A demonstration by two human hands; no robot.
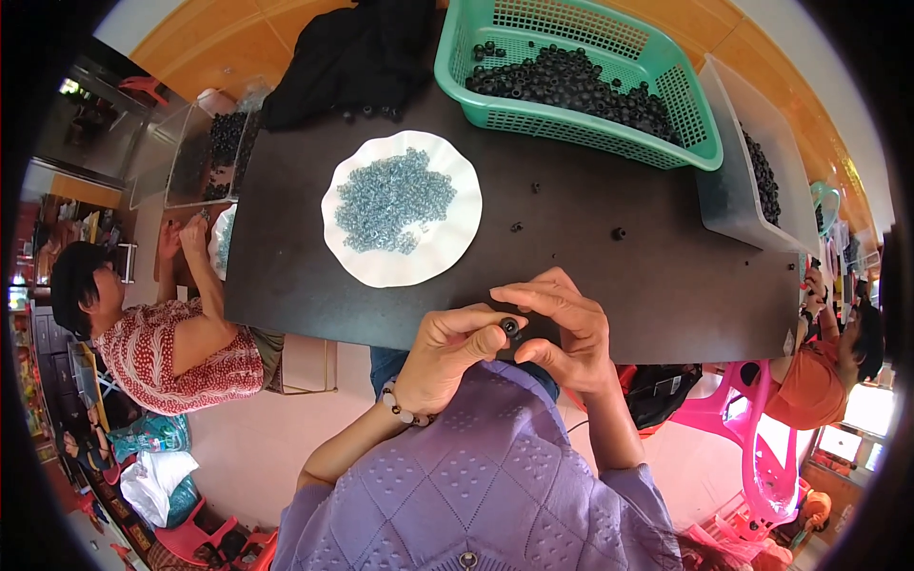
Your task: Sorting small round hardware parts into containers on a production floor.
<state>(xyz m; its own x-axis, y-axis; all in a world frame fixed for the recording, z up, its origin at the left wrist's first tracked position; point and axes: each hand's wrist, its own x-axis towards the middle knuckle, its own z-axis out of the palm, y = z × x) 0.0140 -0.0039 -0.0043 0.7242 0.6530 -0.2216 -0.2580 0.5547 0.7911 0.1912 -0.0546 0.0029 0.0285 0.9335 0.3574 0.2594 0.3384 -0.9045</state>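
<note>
Close in front of my body, at the table's near edge, my left hand (440, 360) pinches a small round black part (510, 327) with a hole in its middle. Beside it my right hand (571, 333) is open, thumb and fingers spread apart around the space next to the part. Beyond my hands lies a white scalloped plate (460, 238) heaped with small clear bluish ring-like pieces (392, 198). At the far side stands a green plastic basket (509, 122) holding many similar black parts (581, 90).
A few loose black parts (619, 233) lie on the dark table (314, 309). A translucent bin (733, 190) is at the right, black cloth (347, 67) at the far left. One person (181, 343) works at the left, another (819, 371) at the right, near a pink stool (752, 419).
</note>
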